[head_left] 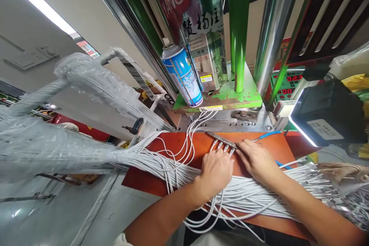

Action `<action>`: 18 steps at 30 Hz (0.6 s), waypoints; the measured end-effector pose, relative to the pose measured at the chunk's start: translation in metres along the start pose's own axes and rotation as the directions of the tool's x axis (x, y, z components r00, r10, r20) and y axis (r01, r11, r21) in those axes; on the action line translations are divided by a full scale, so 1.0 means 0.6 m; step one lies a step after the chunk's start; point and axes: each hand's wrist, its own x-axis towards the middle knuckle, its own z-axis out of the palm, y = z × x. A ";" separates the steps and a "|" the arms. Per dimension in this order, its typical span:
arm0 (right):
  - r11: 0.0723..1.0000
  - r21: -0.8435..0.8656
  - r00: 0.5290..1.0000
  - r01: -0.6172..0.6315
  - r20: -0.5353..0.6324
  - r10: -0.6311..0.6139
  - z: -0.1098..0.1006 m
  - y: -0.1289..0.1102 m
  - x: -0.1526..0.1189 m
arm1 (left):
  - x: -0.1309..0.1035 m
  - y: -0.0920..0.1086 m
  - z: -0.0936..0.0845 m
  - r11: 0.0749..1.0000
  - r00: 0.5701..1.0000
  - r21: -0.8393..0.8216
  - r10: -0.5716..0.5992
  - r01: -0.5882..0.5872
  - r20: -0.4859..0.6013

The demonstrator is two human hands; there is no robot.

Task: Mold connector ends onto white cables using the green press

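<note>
A narrow dark metal bar [221, 138] lies on the orange-brown board [198, 140], with several small cable plugs [226, 148] lined up along its near edge. Just below them, my left hand [217, 167] is closed, its curled fingers on the white cables behind the plugs. My right hand [256, 159] is closed too, thumb and fingers pinching the right end of the bar. Its fingertips hide that end. A thick bundle of white cables [253, 196] runs under both wrists across the board.
Behind the board stands a green press [239, 38] with a blue spray can [184, 77] on its plate. White cables hang from the press. A lit lamp [325, 111] is at the right. Blue-handled tools [269, 134] lie nearby. Plastic-wrapped cables [72, 142] hang at left.
</note>
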 end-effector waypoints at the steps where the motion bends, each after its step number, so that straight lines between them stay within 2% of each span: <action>1: 1.000 -0.014 1.000 0.005 0.004 -0.005 -0.001 -0.001 0.000 | 0.002 0.001 0.006 1.000 1.000 -0.007 -0.002 0.002 0.014; 10: 1.000 -0.023 0.998 0.002 0.061 0.000 -0.005 -0.006 0.002 | 0.022 -0.014 0.024 0.994 1.000 -0.110 0.007 -0.010 -0.026; 18: 0.999 -0.009 0.997 0.046 0.067 -0.046 0.000 0.005 0.004 | 0.025 -0.009 0.039 0.996 0.997 -0.085 0.033 -0.038 -0.065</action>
